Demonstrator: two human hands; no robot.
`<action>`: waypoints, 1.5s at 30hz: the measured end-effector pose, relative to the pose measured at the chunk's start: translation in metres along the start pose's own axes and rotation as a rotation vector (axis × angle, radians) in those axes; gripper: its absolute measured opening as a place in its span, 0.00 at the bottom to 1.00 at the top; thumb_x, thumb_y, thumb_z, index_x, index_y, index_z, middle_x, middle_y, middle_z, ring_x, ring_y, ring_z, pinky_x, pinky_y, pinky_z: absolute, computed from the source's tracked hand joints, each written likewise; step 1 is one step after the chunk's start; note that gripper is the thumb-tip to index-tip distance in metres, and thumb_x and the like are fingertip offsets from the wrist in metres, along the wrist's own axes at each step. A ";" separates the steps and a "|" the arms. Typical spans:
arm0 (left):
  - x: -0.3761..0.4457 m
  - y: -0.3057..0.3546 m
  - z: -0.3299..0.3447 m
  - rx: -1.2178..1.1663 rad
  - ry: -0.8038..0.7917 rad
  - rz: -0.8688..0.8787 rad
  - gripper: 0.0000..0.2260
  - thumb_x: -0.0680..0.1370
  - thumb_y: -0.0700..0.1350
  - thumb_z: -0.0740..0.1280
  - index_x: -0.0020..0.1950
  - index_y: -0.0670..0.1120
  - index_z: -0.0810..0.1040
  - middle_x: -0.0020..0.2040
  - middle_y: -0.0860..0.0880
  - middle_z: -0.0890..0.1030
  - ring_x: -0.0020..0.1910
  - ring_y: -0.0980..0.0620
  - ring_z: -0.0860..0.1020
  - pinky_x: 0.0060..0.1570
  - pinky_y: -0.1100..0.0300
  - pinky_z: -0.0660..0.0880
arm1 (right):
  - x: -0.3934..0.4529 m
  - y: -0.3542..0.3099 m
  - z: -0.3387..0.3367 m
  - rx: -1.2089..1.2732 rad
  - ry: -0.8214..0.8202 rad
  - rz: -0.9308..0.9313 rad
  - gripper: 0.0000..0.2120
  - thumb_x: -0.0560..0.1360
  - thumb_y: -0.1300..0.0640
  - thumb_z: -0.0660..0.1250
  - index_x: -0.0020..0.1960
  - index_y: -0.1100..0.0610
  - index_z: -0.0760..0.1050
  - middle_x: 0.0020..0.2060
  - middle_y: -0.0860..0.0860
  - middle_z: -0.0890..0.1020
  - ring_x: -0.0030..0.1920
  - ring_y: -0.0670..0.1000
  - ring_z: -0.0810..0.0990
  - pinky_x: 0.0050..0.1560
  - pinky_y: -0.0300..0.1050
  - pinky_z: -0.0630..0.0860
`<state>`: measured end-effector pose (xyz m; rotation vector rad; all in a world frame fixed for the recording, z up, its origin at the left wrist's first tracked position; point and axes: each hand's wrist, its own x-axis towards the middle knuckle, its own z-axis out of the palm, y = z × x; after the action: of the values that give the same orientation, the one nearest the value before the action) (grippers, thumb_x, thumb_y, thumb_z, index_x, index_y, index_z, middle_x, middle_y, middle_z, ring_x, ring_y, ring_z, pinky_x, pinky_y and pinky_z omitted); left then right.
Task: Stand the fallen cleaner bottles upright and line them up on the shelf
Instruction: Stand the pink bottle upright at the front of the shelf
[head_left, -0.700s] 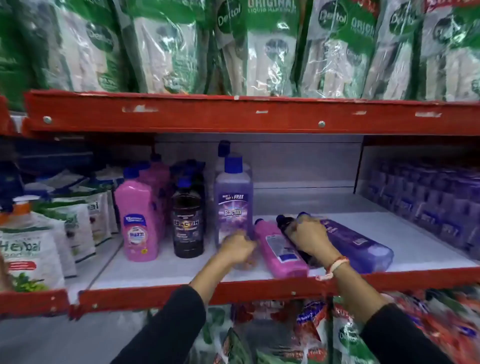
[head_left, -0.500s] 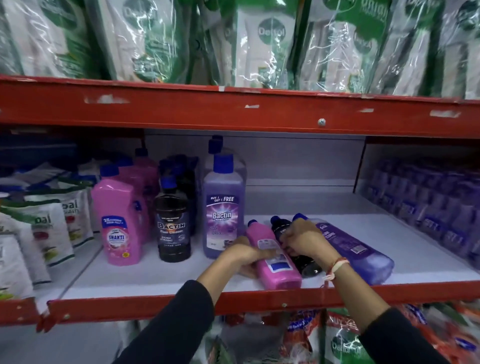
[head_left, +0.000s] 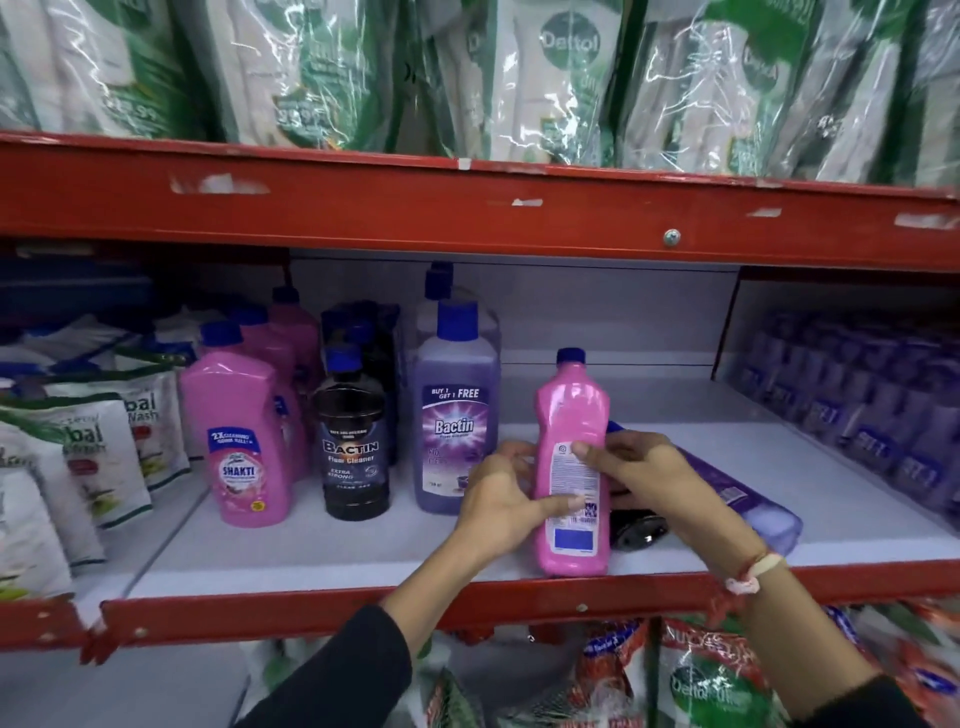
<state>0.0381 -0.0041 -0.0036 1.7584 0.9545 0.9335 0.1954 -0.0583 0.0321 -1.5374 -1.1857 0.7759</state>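
Both hands hold 1 pink bottle (head_left: 572, 447) upright; 2 bottles lie flat.

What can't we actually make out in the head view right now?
- Fallen dark bottle: mostly hidden by the upright pink plastic bottle and right hand.
- Fallen purple bottle: neck behind the right hand.
- Purple packs at right: too blurred to read.
- Left hand: fingers behind the pink bottle are hidden.
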 end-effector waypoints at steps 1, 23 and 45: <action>-0.003 -0.001 -0.005 0.003 0.019 0.030 0.27 0.60 0.47 0.82 0.51 0.52 0.71 0.43 0.54 0.79 0.44 0.49 0.82 0.50 0.50 0.81 | -0.007 -0.005 0.004 0.026 0.005 -0.041 0.14 0.71 0.57 0.73 0.53 0.60 0.77 0.41 0.52 0.84 0.40 0.50 0.84 0.38 0.43 0.84; -0.102 -0.079 -0.255 0.137 0.414 0.201 0.31 0.58 0.47 0.82 0.56 0.54 0.72 0.49 0.53 0.83 0.46 0.53 0.84 0.49 0.48 0.82 | -0.045 -0.073 0.268 0.047 -0.122 -0.411 0.18 0.68 0.57 0.76 0.57 0.55 0.80 0.50 0.50 0.86 0.49 0.47 0.85 0.50 0.40 0.82; -0.113 -0.097 -0.266 0.019 0.360 0.202 0.31 0.70 0.43 0.75 0.68 0.59 0.65 0.55 0.58 0.79 0.47 0.72 0.79 0.45 0.71 0.78 | -0.040 -0.043 0.291 0.026 -0.375 -0.334 0.28 0.71 0.63 0.73 0.67 0.50 0.67 0.62 0.52 0.79 0.61 0.50 0.79 0.63 0.46 0.77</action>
<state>-0.2645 0.0167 -0.0330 1.7593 1.0234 1.4095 -0.0922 -0.0012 -0.0149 -1.1572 -1.6503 0.8693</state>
